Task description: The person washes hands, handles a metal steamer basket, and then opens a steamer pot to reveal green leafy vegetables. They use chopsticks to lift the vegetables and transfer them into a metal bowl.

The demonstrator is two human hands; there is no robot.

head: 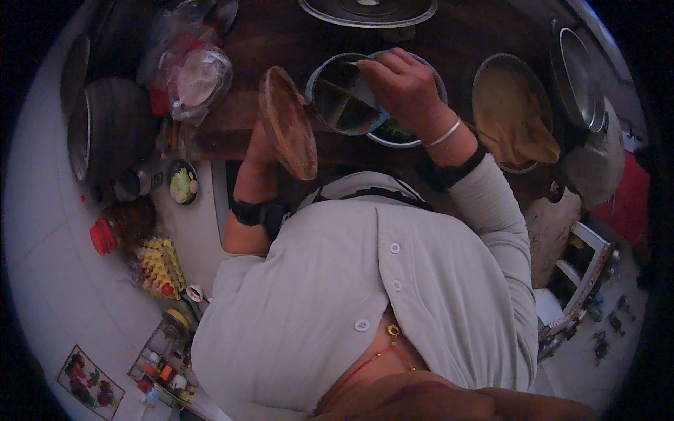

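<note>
My left hand [258, 142] is mostly hidden behind a round wooden lid [288, 126], which stands on edge. Close beside the lid, and seemingly joined to it, is a round box [345, 97] with cross-shaped dividers and a teal-edged rim. The left hand appears to support both parts; its fingers are out of sight. My right hand [400, 87] is over the box's right side, fingertips drawn together near the rim. Whether it pinches anything is unclear. Partly covered by this hand and the box, a metal bowl [392, 139] contains green leaves.
A cloth-draped bowl [508, 110] sits to the right. Beyond the hands lies a metal lid [368, 16]. Plastic bags [197, 79], a dark pot [113, 129] and a small bowl of chopped vegetables [182, 182] are on the left. Egg trays [160, 266] stand by the wall.
</note>
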